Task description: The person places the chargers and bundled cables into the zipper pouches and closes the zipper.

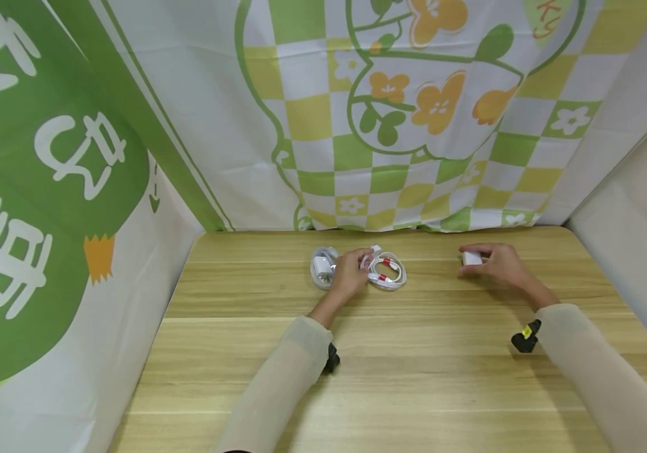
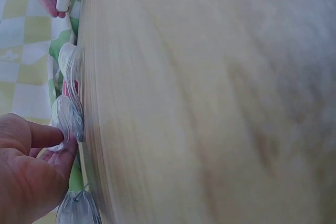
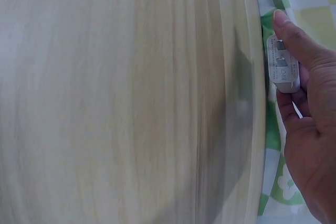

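Note:
My left hand (image 1: 349, 275) is at the far part of the table, its thumb and fingers pinching a small clear-and-white coil (image 2: 64, 119). Just right of it lies a white charging cable (image 1: 402, 272), wound in a loop with red bands. On the left hand's other side sits a white plug charger (image 1: 321, 265) with a coiled cable around it. Farther right, my right hand (image 1: 503, 263) holds a white charger block (image 1: 472, 258) between thumb and fingers. In the right wrist view this charger block (image 3: 284, 66) shows its metal prongs and printed face.
The wooden table (image 1: 414, 377) ends at the back against a checked, flowered cloth (image 1: 351, 151). A green and white cloth (image 1: 29, 189) hangs along the left side. Black wrist cameras sit under both sleeves, one at the right cuff (image 1: 525, 340).

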### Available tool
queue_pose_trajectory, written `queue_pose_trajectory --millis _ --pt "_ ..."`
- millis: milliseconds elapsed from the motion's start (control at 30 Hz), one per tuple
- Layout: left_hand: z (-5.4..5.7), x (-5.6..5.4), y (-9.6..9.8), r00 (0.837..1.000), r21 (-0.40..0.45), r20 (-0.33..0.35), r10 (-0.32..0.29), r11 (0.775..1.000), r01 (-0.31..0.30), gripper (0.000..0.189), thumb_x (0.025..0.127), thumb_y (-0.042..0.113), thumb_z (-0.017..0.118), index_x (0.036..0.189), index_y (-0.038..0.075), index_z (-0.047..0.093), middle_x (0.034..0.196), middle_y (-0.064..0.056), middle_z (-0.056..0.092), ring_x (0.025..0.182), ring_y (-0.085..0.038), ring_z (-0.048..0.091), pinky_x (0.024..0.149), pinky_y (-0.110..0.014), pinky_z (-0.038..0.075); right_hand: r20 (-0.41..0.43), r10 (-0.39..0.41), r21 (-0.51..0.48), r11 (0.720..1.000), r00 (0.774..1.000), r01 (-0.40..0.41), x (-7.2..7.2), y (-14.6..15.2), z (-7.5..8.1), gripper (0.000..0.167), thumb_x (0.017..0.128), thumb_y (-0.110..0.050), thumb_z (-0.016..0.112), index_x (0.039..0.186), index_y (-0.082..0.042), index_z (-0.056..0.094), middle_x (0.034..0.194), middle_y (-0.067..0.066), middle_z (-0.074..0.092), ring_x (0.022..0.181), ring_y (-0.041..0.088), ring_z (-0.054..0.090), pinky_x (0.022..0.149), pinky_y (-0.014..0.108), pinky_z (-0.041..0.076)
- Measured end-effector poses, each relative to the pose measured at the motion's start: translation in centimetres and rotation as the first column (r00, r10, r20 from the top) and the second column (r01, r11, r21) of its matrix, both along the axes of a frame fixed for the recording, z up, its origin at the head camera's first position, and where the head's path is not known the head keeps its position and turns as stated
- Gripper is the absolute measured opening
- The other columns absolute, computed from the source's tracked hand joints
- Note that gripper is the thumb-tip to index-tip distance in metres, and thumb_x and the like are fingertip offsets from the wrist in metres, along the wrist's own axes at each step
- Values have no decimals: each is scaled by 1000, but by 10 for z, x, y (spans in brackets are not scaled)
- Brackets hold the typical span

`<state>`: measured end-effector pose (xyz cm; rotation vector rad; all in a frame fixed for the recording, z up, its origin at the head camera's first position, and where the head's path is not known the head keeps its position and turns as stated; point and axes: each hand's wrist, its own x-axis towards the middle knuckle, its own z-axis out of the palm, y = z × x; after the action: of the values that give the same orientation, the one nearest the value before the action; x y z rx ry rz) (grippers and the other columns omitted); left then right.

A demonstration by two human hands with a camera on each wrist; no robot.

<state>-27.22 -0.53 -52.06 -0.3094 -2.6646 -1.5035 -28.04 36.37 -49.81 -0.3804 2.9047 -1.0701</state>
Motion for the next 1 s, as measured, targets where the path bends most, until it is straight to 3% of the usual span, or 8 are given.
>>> queue_pose_trajectory --millis 267,633,1000 --pt "-1 -1 0 1000 0 5 -2 1000 2 43 92 -15 64 131 -1 73 115 -11 80 106 -21 74 95 -35 61 -22 15 3 1000 1000 -15 -5 -15 -1 53 84 -24 93 130 -4 75 125 27 73 117 46 68 71 19 51" --pt "-1 -1 0 1000 6 4 -5 1000 5 44 91 -16 64 131 -1 73 117 -12 79 106 -21 73 94 -35 61 -62 68 4 998 996 -68 -6 -33 0 51 83 -22 93 127 -3 76 119 24 76 104 34 70 71 20 52" --pt "-1 -1 0 1000 16 7 0 1000 0 43 90 -17 64 130 -1 73 118 -12 79 107 -20 73 94 -34 61 -104 102 -4 995 989 -103 -7 -50 0 49 79 -14 95 124 -3 78 118 23 76 107 40 73 72 17 53"
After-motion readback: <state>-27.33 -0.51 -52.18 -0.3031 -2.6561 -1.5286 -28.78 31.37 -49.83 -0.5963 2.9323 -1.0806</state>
